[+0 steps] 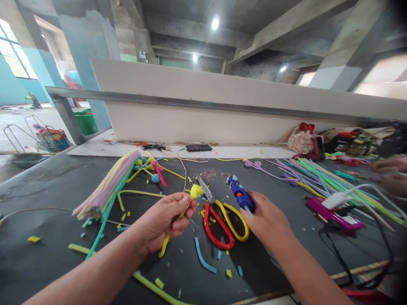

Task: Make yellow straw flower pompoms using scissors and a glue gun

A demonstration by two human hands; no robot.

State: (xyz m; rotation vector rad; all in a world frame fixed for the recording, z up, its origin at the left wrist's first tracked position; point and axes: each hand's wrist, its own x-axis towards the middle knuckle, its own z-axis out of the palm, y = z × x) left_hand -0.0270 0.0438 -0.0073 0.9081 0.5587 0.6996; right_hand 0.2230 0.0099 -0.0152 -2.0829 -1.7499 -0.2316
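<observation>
My left hand (173, 216) is pinched shut around a yellow fuzzy pipe-cleaner flower (196, 191), whose stem hangs below my fingers. My right hand (270, 218) grips a blue glue gun (239, 192) with its nozzle pointing up and away, apart from the flower. Between my hands lie scissors (209, 199) with one red and one yellow handle, blades partly apart. Just below the scissors rests a short blue pipe-cleaner piece (203, 257). Small yellow and blue offcuts are scattered around.
A bundle of pastel pipe cleaners (111, 182) lies left; loose ones (318, 178) spread right. A magenta power strip (333, 214) with a white plug and cables sits near the right edge. A phone (199, 148) lies at the back. Another person's hands (392, 173) appear far right.
</observation>
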